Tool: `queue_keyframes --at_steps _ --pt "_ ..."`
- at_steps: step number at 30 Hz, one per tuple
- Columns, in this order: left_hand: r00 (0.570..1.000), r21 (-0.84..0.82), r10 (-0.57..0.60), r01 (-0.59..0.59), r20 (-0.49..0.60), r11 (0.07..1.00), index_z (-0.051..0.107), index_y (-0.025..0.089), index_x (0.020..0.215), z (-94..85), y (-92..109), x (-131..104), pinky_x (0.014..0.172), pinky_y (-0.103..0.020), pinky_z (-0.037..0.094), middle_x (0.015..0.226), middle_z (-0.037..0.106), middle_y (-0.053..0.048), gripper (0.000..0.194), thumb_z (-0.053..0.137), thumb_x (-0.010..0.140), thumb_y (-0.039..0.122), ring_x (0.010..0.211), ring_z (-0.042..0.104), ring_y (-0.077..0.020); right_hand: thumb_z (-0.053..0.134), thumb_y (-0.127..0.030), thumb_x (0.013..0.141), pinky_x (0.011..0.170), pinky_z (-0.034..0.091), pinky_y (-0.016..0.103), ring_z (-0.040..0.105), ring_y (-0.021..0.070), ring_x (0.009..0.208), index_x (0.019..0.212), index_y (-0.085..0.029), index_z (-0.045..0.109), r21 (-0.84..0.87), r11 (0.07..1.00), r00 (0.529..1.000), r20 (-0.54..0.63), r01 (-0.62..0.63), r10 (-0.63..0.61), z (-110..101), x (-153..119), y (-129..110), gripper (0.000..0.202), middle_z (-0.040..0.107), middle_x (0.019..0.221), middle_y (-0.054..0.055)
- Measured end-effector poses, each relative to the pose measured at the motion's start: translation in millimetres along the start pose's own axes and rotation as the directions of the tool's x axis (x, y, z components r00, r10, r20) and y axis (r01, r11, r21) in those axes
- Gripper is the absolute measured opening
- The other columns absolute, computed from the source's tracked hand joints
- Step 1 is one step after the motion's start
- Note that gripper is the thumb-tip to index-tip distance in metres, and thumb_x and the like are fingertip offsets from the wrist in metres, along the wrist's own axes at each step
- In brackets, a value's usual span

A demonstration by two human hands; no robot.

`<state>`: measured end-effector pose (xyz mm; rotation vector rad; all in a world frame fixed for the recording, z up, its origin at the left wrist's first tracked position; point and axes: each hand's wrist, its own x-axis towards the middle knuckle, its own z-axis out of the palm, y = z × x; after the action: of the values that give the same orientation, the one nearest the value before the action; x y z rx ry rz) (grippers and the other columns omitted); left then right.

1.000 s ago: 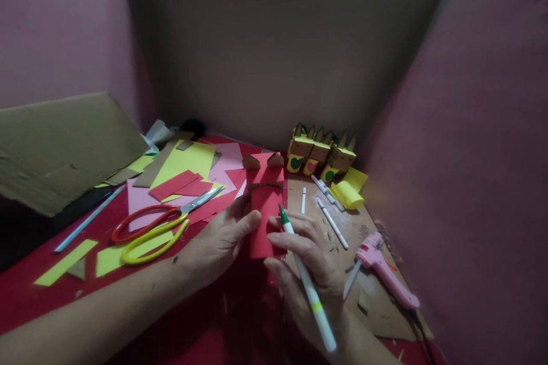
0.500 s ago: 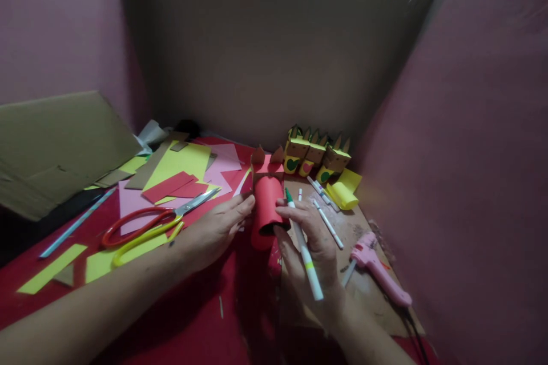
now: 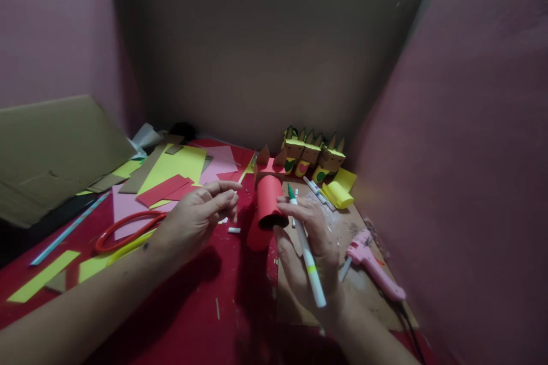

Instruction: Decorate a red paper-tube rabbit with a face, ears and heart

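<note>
A red paper tube (image 3: 269,199) lies with its round open end toward me. At its far end is a red and cardboard animal head (image 3: 270,166) with two pointed ears. My right hand (image 3: 310,234) holds a white marker (image 3: 309,256), its green tip pointing away from me, and its fingertips rest on the tube's right side. To the left of the tube my left hand (image 3: 205,214) is off it, fingers partly bent and apart, with nothing visible in them. Below that hand lies a small white cap (image 3: 234,230).
Scissors (image 3: 128,234), a blue stick (image 3: 71,228) and cut paper (image 3: 175,168) lie on the left. Several yellow animal figures (image 3: 312,154) stand at the back. On the right, cardboard (image 3: 295,302) bears markers (image 3: 319,191), rolled yellow paper (image 3: 340,194) and a pink glue gun (image 3: 372,265).
My left hand has pulled away from the tube toward the left, now covering the scissor blades. The white cap has come into sight. My right hand still holds the marker against the tube.
</note>
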<state>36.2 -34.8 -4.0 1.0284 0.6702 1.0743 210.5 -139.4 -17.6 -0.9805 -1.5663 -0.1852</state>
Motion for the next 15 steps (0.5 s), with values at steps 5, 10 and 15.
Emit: queue_keyframes --at_steps 5,10,15 --pt "0.999 0.043 0.001 -0.003 0.033 0.999 0.074 0.016 0.091 1.1 -2 -5 0.056 -0.021 0.049 0.063 0.067 0.002 0.042 0.100 0.062 0.033 0.058 0.057 -0.0119 0.059 -0.010 0.093 0.092 0.062 0.046 0.072 0.0251 0.104 0.125 -0.029 0.060 -0.030 0.999 0.999 0.042 0.015 -0.014 3 4 -4 0.038 0.073 0.108 0.006" --pt "0.997 0.126 -0.029 0.020 0.070 0.992 0.073 0.020 0.092 0.0 -3 -9 0.054 -0.020 0.046 0.058 0.063 0.004 0.043 0.099 0.066 0.043 0.056 0.053 -0.0111 0.058 -0.010 0.092 0.089 0.063 0.045 0.070 0.0246 0.103 0.124 -0.026 0.060 -0.035 0.997 0.995 0.076 0.066 -0.064 5 9 -7 0.036 0.072 0.109 0.008" --pt "0.987 0.127 -0.082 0.065 0.137 0.990 0.073 0.023 0.094 2.3 -2 -23 0.049 -0.020 0.039 0.055 0.060 0.004 0.043 0.096 0.070 0.051 0.051 0.047 -0.0105 0.060 -0.009 0.090 0.101 0.060 0.049 0.072 0.0246 0.106 0.129 -0.028 0.057 -0.019 0.988 0.987 0.051 0.152 -0.151 6 8 -13 0.043 0.075 0.111 0.008"
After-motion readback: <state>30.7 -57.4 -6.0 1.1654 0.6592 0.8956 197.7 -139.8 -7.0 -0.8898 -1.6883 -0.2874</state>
